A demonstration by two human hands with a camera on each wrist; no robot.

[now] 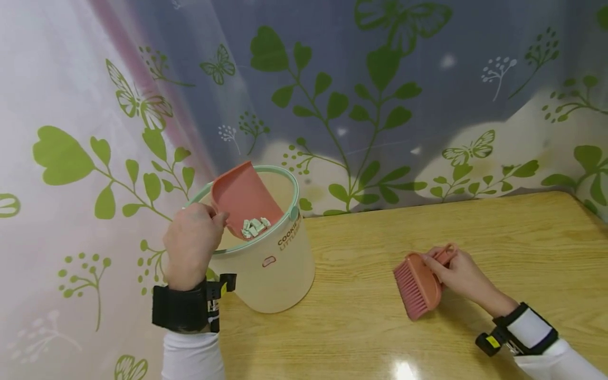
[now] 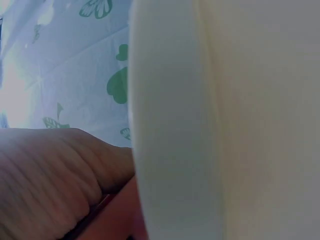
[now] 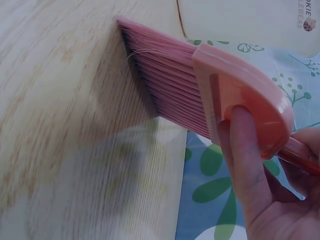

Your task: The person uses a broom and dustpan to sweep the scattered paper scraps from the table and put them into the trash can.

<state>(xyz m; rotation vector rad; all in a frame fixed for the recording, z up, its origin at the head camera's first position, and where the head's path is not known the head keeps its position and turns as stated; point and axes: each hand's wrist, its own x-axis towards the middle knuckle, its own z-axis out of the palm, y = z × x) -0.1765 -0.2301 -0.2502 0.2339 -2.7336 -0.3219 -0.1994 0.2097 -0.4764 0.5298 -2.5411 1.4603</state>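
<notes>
My left hand (image 1: 192, 240) grips a pink dustpan (image 1: 244, 195) by its handle, tilted over the mouth of a cream bucket (image 1: 280, 274) with a mint-green rim. Several crumpled pale green scraps (image 1: 255, 227) lie at the dustpan's lower side. In the left wrist view the bucket's rim (image 2: 175, 120) fills much of the picture and hides most of the dustpan. On the right, my right hand (image 1: 458, 272) holds a pink hand brush (image 1: 420, 285) by its handle, bristles (image 3: 160, 75) pointing left, close over the table.
The bucket stands at the left end of a wooden table (image 1: 361, 327). Behind and to the left hangs a curtain (image 1: 328, 132) printed with green leaves and butterflies. Black straps with small cameras circle both wrists.
</notes>
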